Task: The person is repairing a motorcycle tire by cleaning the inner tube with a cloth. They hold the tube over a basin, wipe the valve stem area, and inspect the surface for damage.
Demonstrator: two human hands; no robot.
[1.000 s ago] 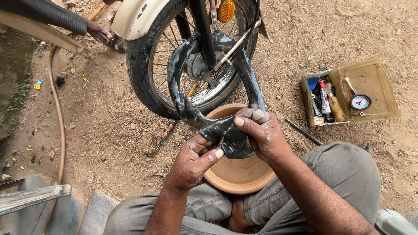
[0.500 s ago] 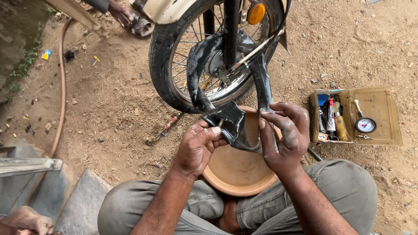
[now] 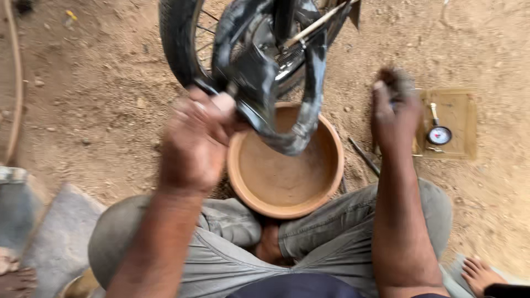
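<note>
Left hand (image 3: 193, 140) grip closed on one inner tube (image 3: 276, 94), right hand (image 3: 395, 107) open, empty, one clay bowl (image 3: 287, 165)

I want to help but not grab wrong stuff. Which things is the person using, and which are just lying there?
In use:
left hand
black inner tube
clay basin
wheel

Lying about:
tool tray
round gauge
metal rod
hose

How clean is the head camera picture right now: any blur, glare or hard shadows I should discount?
Head view: motion blur smears the left hand and right hand, and the black inner tube looks streaky; the clay basin is softly blurred too. Light is even daylight, with no glare or hard shadows on the dirt ground.
</note>
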